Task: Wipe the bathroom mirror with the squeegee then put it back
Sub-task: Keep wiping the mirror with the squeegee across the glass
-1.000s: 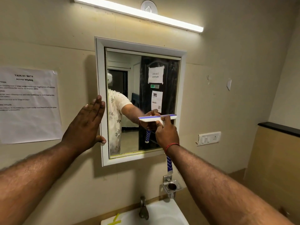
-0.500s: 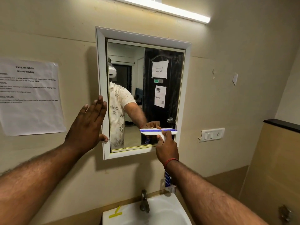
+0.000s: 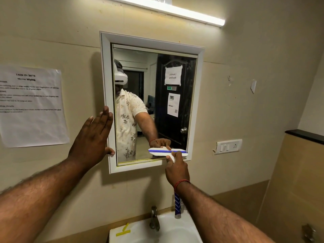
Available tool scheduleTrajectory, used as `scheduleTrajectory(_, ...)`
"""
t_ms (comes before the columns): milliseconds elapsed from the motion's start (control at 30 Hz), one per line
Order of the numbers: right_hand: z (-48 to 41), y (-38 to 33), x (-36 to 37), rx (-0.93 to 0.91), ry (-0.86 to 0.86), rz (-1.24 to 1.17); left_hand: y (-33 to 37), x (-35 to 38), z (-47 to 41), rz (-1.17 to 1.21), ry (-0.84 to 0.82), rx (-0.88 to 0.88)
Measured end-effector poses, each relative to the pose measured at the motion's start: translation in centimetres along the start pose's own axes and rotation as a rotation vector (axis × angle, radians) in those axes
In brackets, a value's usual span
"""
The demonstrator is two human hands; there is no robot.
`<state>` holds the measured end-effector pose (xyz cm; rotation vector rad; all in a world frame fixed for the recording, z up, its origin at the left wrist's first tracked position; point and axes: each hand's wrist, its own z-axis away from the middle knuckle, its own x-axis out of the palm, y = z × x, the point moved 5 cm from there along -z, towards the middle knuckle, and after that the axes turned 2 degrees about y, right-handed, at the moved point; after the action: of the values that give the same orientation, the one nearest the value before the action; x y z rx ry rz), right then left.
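Observation:
A white-framed mirror [image 3: 175,50] hangs on the beige wall. My right hand [image 3: 177,170] grips a white squeegee [image 3: 157,152] with a blue blade strip, its head lying level against the glass near the bottom right corner. The blue-and-white handle end [image 3: 177,206] sticks out below my wrist. My left hand [image 3: 93,139] lies flat with straight fingers on the mirror's left frame and the wall beside it.
A white sink [image 3: 177,230] with a metal tap [image 3: 154,219] sits below the mirror, yellow tape on its left rim. A switch plate [image 3: 228,146] is right of the mirror, a printed sheet [image 3: 31,106] left of it, a tube light [image 3: 166,10] above.
My right hand has drawn the squeegee down the right side of the glass, from mid-height to just above the bottom frame. My left hand has stayed on the left frame.

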<state>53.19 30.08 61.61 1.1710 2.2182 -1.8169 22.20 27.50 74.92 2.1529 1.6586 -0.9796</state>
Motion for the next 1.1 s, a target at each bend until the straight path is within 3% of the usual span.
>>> scheduleTrajectory(200,0.3,0.1,-0.3,-0.007,-0.101,0.069,0.3,-0.6,-0.2,-0.037,0.020,-0.028)
scheduleTrajectory(300,0.3,-0.7,-1.1,-0.019,-0.062,0.047,0.4,-0.9,-0.3,-0.073,0.008,-0.030)
scheduleTrajectory(567,-1.2,-13.5,-5.9,-0.283,0.049,-0.095,-1.9,-5.4,-2.7,-0.293,0.048,0.100)
scheduleTrajectory(700,-3.0,-22.5,-10.0,-0.434,0.092,-0.202,-3.1,-9.5,-6.9,-0.371,0.006,-0.011)
scheduleTrajectory(833,-5.1,-28.7,-13.5,-0.503,0.172,-0.159,-2.5,-11.9,-11.7,-0.420,-0.097,-0.108)
scheduleTrajectory(1100,-8.9,-31.5,-15.3,-0.514,0.233,-0.110,-0.9,-10.4,-14.2,-0.438,-0.115,-0.194)
